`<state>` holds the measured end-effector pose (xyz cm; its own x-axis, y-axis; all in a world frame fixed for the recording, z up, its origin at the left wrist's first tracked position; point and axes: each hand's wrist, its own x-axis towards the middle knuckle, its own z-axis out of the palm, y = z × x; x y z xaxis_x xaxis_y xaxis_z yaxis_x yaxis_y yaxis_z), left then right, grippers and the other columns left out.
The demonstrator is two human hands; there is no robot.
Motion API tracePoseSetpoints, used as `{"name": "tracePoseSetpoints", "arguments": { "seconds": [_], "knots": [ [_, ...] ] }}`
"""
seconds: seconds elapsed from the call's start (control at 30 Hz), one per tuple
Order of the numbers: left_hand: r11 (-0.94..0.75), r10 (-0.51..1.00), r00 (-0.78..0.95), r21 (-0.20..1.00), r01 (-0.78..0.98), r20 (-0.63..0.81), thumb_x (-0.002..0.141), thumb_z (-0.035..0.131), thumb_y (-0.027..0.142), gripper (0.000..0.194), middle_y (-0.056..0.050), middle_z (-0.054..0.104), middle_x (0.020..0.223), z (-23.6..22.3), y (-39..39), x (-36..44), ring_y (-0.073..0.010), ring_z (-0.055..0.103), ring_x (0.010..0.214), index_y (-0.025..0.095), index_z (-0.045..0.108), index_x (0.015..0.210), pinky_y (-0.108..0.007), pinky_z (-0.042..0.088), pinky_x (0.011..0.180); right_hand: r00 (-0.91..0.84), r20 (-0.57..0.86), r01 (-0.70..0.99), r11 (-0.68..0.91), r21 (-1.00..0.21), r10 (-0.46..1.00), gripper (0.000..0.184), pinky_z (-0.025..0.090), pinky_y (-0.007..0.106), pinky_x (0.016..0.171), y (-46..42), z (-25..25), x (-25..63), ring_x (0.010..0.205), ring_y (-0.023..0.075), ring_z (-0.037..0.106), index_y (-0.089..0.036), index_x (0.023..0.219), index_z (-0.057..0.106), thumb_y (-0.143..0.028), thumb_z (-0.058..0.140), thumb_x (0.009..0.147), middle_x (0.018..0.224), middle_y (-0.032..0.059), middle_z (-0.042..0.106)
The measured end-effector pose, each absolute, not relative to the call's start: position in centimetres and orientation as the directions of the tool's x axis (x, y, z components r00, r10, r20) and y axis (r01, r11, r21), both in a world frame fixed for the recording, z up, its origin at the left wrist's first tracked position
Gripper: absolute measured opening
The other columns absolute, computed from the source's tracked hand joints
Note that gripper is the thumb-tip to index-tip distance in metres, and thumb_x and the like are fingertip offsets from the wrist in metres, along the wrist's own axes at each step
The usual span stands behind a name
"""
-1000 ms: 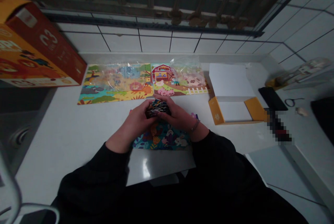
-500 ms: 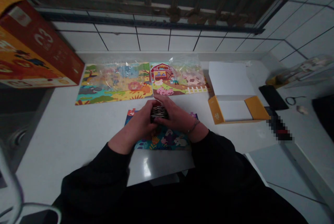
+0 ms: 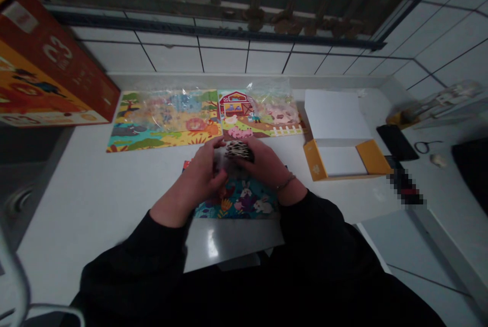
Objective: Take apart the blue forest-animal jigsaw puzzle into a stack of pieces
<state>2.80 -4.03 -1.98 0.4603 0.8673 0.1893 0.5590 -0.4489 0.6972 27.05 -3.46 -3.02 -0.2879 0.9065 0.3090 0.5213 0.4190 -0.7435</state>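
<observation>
A stack of thin flat pieces (image 3: 239,150), its pale and dark edges lined up in stripes, is tilted in my right hand (image 3: 264,164), whose fingers and thumb are closed round its side. Facing it is my left hand (image 3: 204,172), its fingers curled and thumb bent inward, with a pale, hazy patch like clear plastic between it and the stack; what it grips is blurred. Below both hands lies a teal picture puzzle board (image 3: 236,205) with rabbits and plants, its upper part hidden by the hands.
Behind lie a savanna picture board (image 3: 163,136) and a farm picture board (image 3: 263,123), with crinkled clear bags (image 3: 156,108) on top. An opened yellow and white box (image 3: 345,159) stands right. A large red-orange box (image 3: 57,72) stands left, beside a sink edge.
My left hand has shifted slightly left, off the stack's side. The stack has tipped and moved a little up and right with my right hand, showing more of its edges.
</observation>
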Motion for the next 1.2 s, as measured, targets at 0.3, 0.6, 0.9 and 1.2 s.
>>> {"name": "tracePoseSetpoints", "arguments": {
  "seconds": [0.3, 0.6, 0.9, 1.2],
  "knots": [
    [-0.626, 0.765, 0.612, 0.451, 0.635, 0.201, 0.102, 0.071, 0.049, 0.058, -0.022, 0.064, 0.152, -3.8, -3.8, 4.1, -0.0393, 0.059, 0.142, 0.015, 0.064, 0.148, -0.061, 0.047, 0.125, 0.228, 0.16, 0.401, 0.057, -0.914, 0.96, 0.05, 0.054, 0.038, 0.082, -3.2, -2.0, 27.7, 0.089, 0.0251, 0.072, -0.026, 0.111, 0.067, -0.075, 0.064, 0.102, 0.099, 0.0048, 0.078],
    [-0.577, 0.797, 0.593, 0.427, 0.696, 0.111, 0.1, 0.074, 0.04, 0.043, -0.022, 0.061, 0.156, -2.9, -4.3, 6.5, -0.0431, 0.056, 0.147, 0.017, 0.065, 0.136, -0.075, 0.031, 0.131, 0.143, 0.117, 0.4, 0.051, -0.915, 0.983, 0.052, 0.055, 0.039, 0.084, -3.4, -2.1, 26.8, 0.093, 0.0258, 0.073, -0.026, 0.112, 0.069, -0.076, 0.065, 0.099, 0.101, 0.0047, 0.08],
    [-0.268, 0.941, 0.332, 0.733, 0.626, 0.06, 0.096, 0.071, 0.024, 0.016, -0.006, 0.078, 0.106, -1.9, -3.6, 5.0, -0.0254, 0.073, 0.1, 0.024, 0.065, 0.11, -0.041, 0.058, 0.091, 0.066, 0.159, 0.296, 0.133, -0.946, 0.985, 0.054, 0.057, 0.038, 0.088, -3.6, -1.6, 27.5, 0.095, 0.0241, 0.073, -0.025, 0.112, 0.072, -0.077, 0.066, 0.1, 0.105, 0.005, 0.08],
    [-0.063, 0.995, 0.092, 0.881, 0.469, 0.022, 0.097, 0.069, 0.034, 0.022, -0.003, 0.079, 0.099, -1.7, -3.2, 4.0, -0.0192, 0.071, 0.08, 0.023, 0.064, 0.116, -0.032, 0.054, 0.075, -0.299, 0.311, 0.413, 0.416, -0.81, 0.902, 0.058, 0.057, 0.05, 0.108, -3.2, -2.6, 27.5, 0.122, 0.0316, 0.07, -0.025, 0.136, 0.076, -0.068, 0.079, 0.097, 0.129, 0.0113, 0.076]
  ]
}}
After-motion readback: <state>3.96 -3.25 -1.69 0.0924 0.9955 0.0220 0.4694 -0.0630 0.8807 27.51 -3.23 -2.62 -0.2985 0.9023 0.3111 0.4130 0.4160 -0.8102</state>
